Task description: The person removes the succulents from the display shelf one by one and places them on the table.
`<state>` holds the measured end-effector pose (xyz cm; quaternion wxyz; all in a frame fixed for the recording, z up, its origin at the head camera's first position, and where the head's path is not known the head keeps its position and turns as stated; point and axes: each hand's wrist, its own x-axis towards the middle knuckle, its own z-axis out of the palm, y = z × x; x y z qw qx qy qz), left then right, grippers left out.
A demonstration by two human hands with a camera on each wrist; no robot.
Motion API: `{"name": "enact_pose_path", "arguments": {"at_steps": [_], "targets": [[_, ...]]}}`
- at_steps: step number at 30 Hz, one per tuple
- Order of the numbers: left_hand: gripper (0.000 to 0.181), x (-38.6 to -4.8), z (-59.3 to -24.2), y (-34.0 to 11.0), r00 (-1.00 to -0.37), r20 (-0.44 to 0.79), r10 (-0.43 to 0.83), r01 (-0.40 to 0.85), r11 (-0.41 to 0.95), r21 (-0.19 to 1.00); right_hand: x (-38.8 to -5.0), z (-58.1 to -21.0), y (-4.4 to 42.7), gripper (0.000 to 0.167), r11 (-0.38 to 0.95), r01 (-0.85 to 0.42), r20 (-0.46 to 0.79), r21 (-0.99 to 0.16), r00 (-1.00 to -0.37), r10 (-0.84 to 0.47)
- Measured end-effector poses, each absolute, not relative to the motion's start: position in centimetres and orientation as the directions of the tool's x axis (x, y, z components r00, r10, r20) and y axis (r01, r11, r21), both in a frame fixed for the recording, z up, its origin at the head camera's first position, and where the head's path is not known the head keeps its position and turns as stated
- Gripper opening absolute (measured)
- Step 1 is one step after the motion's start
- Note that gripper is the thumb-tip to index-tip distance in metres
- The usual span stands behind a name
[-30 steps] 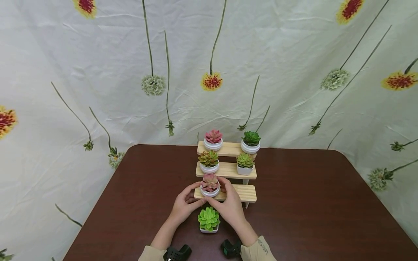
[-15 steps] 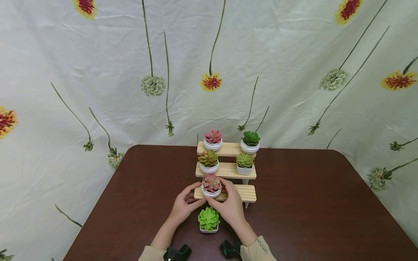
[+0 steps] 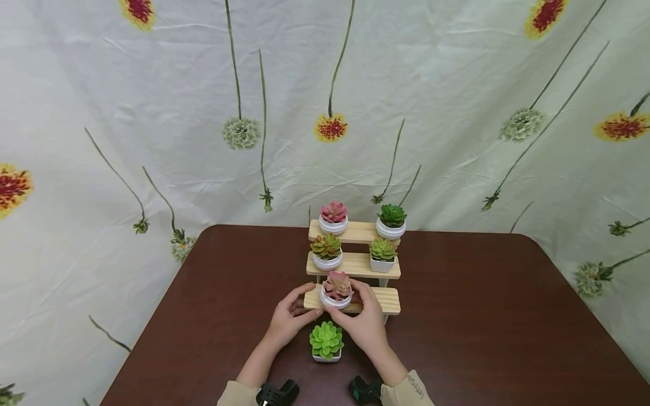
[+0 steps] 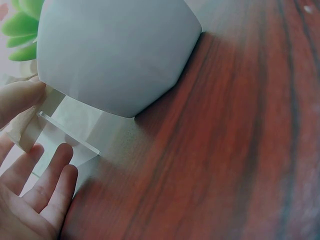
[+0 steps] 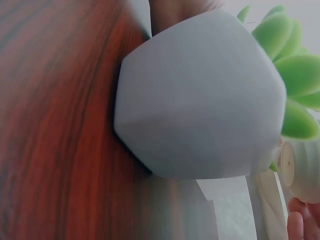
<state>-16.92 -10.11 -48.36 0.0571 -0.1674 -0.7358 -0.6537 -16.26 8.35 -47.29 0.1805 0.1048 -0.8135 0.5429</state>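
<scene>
In the head view, a pink succulent in a round white pot (image 3: 337, 288) is at the bottom step of a three-tier wooden stand (image 3: 378, 301). My right hand (image 3: 364, 322) holds this pot between thumb and fingers. Its underside shows in the right wrist view, but I cannot tell whether it rests fully on the board. My left hand (image 3: 287, 320) is at the step's left end, thumb along the front edge, fingers loosely bent, apart from the pot's left side. A bright green succulent (image 3: 326, 340) in a square white pot stands on the table between my forearms.
On the top step are a pink succulent (image 3: 333, 216) and a dark green one (image 3: 391, 221). The middle step bears a reddish-green succulent (image 3: 326, 251) and a light green one (image 3: 382, 255). A flower-print cloth (image 3: 437, 73) hangs behind the brown table (image 3: 472, 316).
My right hand and the pink succulent's pot have shifted right along the bottom step. The left hand has stayed by the step's end, and a gap has opened between it and the pot.
</scene>
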Motion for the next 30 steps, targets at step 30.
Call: {"name": "enact_pose_path", "arguments": {"at_steps": [30], "targets": [[0.052, -16.8, -48.0, -10.2, -0.961, 0.225, 0.16, 0.242, 0.099, 0.965, -12.7, -45.2, 10.5, 0.06, 0.418, -0.428, 0.479, -0.802, -0.877, 0.021]]}}
